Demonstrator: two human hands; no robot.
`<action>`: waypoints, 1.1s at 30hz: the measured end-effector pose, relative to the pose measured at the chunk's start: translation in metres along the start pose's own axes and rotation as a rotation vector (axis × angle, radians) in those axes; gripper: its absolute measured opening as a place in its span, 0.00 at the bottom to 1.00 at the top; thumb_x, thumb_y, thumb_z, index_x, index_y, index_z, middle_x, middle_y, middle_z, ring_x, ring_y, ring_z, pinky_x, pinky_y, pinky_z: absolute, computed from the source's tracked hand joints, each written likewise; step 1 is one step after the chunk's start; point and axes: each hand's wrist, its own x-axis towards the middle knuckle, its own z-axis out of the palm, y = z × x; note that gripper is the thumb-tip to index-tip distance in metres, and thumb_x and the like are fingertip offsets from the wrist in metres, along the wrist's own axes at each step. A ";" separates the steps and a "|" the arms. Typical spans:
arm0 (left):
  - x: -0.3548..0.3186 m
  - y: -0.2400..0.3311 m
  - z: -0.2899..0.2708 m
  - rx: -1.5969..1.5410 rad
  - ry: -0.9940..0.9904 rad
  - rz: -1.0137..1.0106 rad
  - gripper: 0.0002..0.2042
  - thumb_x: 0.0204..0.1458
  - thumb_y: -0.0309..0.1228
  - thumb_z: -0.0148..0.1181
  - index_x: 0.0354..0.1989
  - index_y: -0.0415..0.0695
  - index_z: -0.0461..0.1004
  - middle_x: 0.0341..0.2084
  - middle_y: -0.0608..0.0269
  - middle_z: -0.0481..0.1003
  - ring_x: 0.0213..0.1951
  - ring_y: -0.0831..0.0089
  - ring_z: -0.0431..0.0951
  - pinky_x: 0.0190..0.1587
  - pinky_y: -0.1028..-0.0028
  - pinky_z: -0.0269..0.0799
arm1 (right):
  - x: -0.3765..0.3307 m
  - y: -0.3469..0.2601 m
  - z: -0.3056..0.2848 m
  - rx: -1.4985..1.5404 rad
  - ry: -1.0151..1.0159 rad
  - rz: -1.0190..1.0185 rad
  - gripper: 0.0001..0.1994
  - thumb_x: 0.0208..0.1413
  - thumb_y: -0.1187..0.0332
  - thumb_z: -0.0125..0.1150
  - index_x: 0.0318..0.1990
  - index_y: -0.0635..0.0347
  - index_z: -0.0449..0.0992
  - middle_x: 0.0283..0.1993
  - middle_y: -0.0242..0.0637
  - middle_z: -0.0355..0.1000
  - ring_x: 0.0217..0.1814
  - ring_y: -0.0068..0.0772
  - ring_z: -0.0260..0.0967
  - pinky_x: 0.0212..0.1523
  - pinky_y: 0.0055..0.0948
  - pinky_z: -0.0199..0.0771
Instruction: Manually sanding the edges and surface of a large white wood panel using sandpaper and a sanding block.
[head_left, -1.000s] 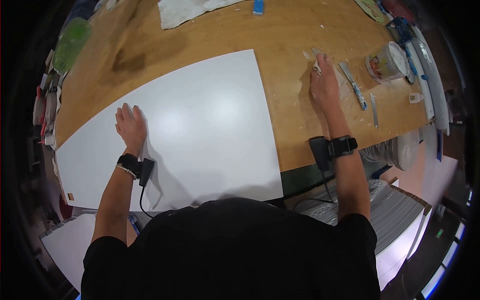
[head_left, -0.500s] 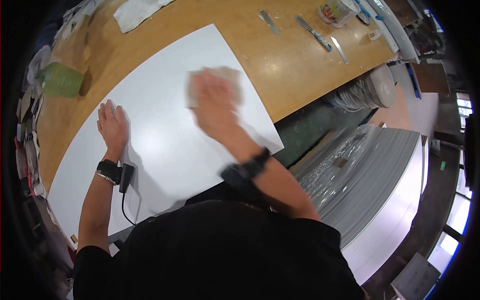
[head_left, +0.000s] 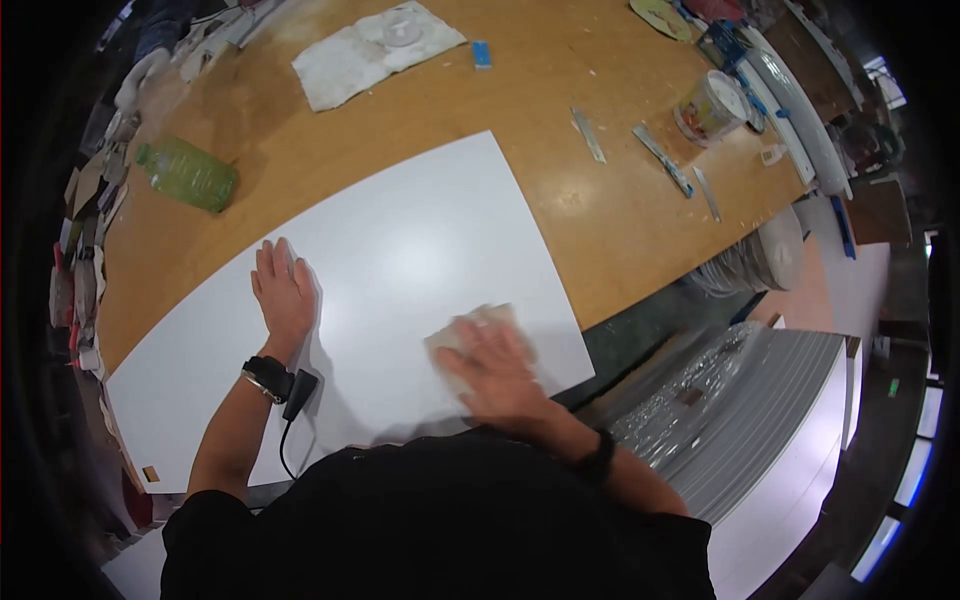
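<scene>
A large white panel [head_left: 405,235] with one curved edge lies on the wooden table in front of me. My left hand [head_left: 286,305] rests flat on it near the curved edge, fingers stretched out and holding nothing. Toward the panel's near right part, my right hand [head_left: 500,382] presses a beige cloth [head_left: 442,346] against the white surface. Motion blurs that hand slightly, and its palm hides much of the cloth. A black cable [head_left: 284,450] hangs from a small black device [head_left: 300,396] at my left wrist.
On the wooden table [head_left: 400,130] are a green-tinted bottle [head_left: 190,174], a white cloth [head_left: 340,62], a blue block [head_left: 482,55], a scraper [head_left: 588,135], knives [head_left: 662,160] and a plastic tub [head_left: 712,108]. Stacked grey sheets [head_left: 760,410] stand at right, below the table's edge.
My right hand has drawn the cloth nearer to me across the panel. The left hand stays flat on the panel. The view has shifted, showing more of the table's far side.
</scene>
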 end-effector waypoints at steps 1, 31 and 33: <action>0.001 0.004 0.000 -0.024 -0.016 0.015 0.24 0.57 0.38 0.42 0.60 0.40 0.56 0.61 0.43 0.53 0.63 0.50 0.49 0.64 0.53 0.39 | 0.031 0.002 0.023 -0.077 0.047 -0.190 0.27 0.45 0.63 0.59 0.56 0.51 0.65 0.66 0.47 0.49 0.70 0.51 0.42 0.67 0.52 0.36; 0.097 -0.171 -0.075 -0.660 -0.160 -0.185 0.29 0.48 0.40 0.57 0.54 0.32 0.60 0.52 0.37 0.62 0.51 0.51 0.67 0.51 0.63 0.65 | 0.073 -0.020 0.040 -0.570 0.244 0.258 0.32 0.46 0.61 0.57 0.62 0.50 0.57 0.67 0.49 0.48 0.68 0.58 0.42 0.63 0.60 0.38; 0.101 -0.171 -0.083 -0.740 -0.226 -0.141 0.29 0.48 0.41 0.58 0.53 0.31 0.61 0.51 0.37 0.62 0.49 0.52 0.68 0.48 0.64 0.67 | 0.108 -0.010 0.033 -0.601 0.345 0.396 0.31 0.50 0.60 0.55 0.63 0.49 0.56 0.67 0.48 0.47 0.68 0.56 0.42 0.64 0.58 0.38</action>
